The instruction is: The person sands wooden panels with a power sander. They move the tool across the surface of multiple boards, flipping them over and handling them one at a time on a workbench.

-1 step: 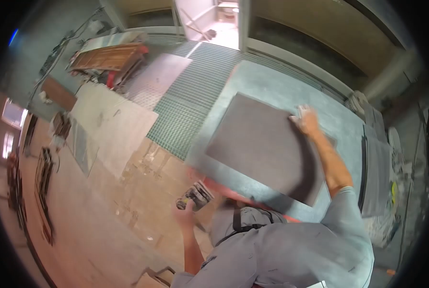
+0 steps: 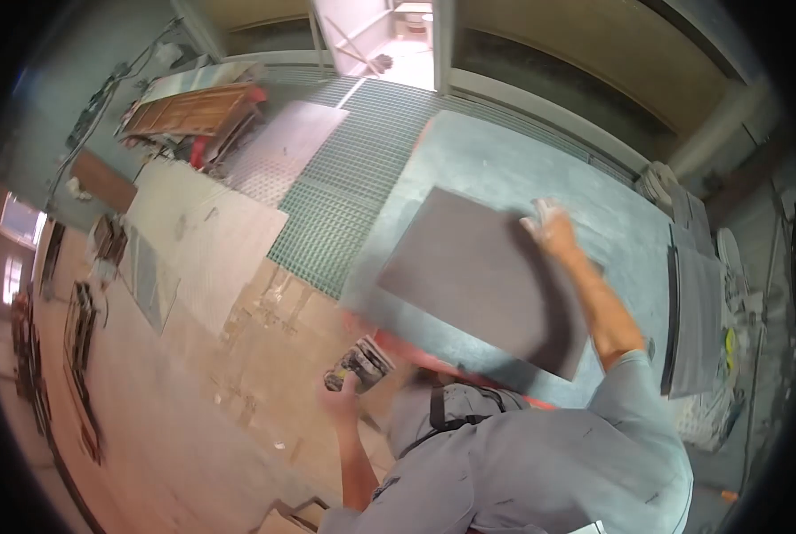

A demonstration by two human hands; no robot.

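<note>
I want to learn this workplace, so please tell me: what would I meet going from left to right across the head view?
Bright window, orange-brown panel, left hand, large dark sheet, grey sheets.

A sheet (image 2: 478, 276) lies on the worktop (image 2: 496, 151); floor grating (image 2: 344, 178) stretches left, a doorway (image 2: 413, 55) beyond, panels (image 2: 696, 311) right.

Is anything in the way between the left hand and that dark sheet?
No, nothing visible blocks it. Between the left hand and the dark sheet lie only the red edge and a bare strip of the pale table.
</note>
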